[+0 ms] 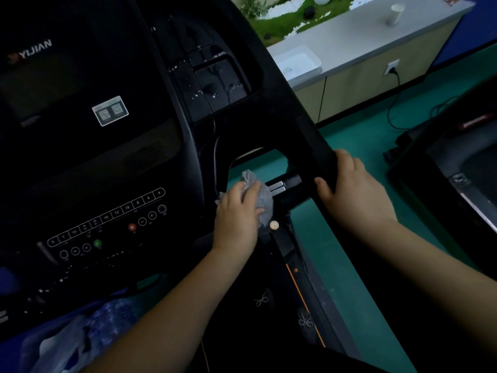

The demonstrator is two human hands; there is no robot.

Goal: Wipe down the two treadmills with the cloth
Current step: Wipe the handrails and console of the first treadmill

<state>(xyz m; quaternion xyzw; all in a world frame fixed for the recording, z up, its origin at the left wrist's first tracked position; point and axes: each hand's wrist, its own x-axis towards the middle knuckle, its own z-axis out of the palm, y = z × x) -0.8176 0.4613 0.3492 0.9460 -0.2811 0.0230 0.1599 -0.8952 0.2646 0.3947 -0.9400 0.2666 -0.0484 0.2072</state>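
**Surfaces and finishes**

Treadmill console (113, 162) is showing black plastic, mostly smooth and semi-glossy, with a finely perforated grille patch. Side pocket (215, 84) is looking glossy black, catching light specks. Handrail (317, 146) is reading as matt black, slightly grainy. Grip bar (278, 187) is showing bright bare-metal plates, shiny. Cloth (262, 200) is looking like grey fabric, crumpled and rough-textured. Counter (376, 33) is appearing smooth and pale, matt; tray (298, 63) is looking like white plastic, slightly glossy. Cup (395, 13) is looking like white paper. Floor (349, 278) is showing smooth green, low sheen.
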